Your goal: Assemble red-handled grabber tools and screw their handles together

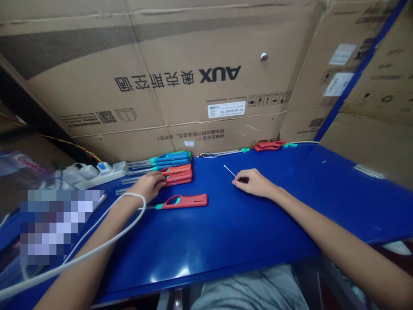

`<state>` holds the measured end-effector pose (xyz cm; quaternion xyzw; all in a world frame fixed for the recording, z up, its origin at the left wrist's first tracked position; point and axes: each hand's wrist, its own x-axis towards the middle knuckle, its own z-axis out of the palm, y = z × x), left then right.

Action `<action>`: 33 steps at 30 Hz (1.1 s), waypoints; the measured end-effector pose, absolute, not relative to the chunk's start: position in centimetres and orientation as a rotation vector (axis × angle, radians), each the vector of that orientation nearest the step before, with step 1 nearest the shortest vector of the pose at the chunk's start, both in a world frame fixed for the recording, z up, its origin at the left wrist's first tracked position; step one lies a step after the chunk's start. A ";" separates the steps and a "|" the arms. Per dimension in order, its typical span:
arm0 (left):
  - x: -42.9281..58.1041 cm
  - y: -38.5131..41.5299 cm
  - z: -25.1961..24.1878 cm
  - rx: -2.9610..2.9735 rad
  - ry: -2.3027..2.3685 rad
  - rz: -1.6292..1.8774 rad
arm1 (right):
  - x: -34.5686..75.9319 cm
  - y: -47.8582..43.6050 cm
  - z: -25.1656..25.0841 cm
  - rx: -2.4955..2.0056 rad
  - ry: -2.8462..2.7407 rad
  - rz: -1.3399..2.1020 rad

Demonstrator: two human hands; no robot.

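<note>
My left hand (147, 187) reaches in at the left, its fingers curled over the handle end of a red long-neck lighter (180, 177) in a row. Below it, a single red long-neck lighter (190, 200) with a green collar lies apart, its metal neck pointing left. Orange and blue lighters (172, 159) lie stacked side by side behind the red ones. My right hand (253, 182) rests on the blue table, closed round a slim tool with a thin metal shaft (229, 171), which looks like a screwdriver. Its shaft points up and left; the palm hides most of the handle.
Upright cardboard (180, 51) walls the back of the blue table (193, 245). Along it lie red lighter casings (269, 146) and thin metal necks (222, 153). A white power strip (103, 174) with plugs sits left. A white cable (97, 254) loops across my left forearm.
</note>
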<state>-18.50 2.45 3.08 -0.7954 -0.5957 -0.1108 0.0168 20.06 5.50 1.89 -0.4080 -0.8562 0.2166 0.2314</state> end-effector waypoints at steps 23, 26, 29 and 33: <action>-18.4 2.1 3.7 -2.473 -1.856 -0.270 | 20.1 5.6 1.7 -1.111 -2.348 0.598; -18.3 2.1 3.9 -2.478 -1.869 -0.267 | 20.1 5.5 1.9 -1.107 -2.347 0.617; -18.2 2.0 4.0 -2.486 -1.878 -0.282 | 20.1 5.4 2.0 -1.113 -2.347 0.624; -18.3 1.9 4.1 -2.474 -1.886 -0.303 | 20.1 5.4 2.0 -1.130 -2.346 0.609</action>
